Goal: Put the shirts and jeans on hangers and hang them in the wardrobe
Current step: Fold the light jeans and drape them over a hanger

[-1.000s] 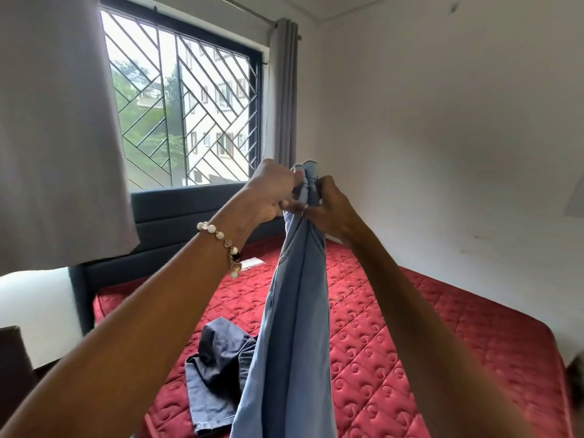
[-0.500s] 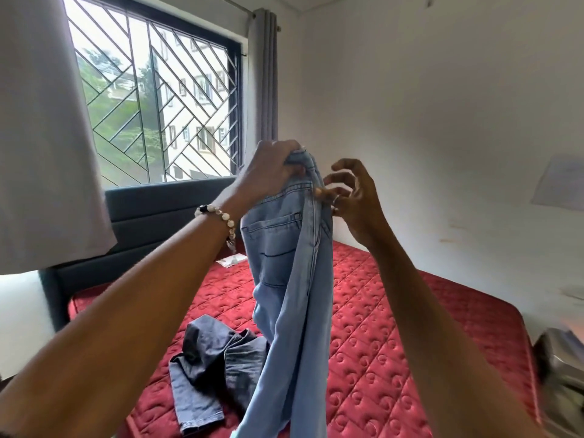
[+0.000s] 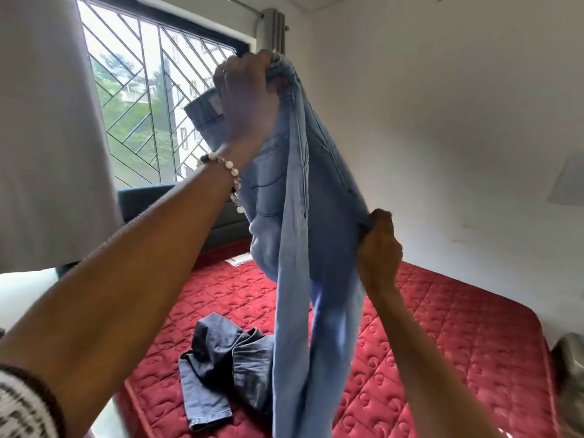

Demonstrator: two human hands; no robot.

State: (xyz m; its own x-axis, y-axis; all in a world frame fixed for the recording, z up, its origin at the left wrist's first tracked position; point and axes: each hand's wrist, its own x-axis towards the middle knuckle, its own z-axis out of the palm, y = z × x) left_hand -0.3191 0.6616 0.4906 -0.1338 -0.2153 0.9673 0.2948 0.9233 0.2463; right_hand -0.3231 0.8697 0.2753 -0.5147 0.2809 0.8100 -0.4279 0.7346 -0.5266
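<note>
While the left hand (image 3: 249, 99) grips the waistband of the light blue jeans (image 3: 303, 235) high in front of the window (image 3: 151, 99), the right hand (image 3: 379, 248) pinches their lower edge; the legs hang over the red mattress (image 3: 442, 336), where dark jeans (image 3: 221, 371) lie crumpled.

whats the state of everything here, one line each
light blue jeans: held up in the air, legs hanging down
left hand: raised, grips the jeans' top
right hand: lower, grips the jeans' side edge
dark jeans: crumpled on the mattress
red mattress: bare, no sheet
</note>
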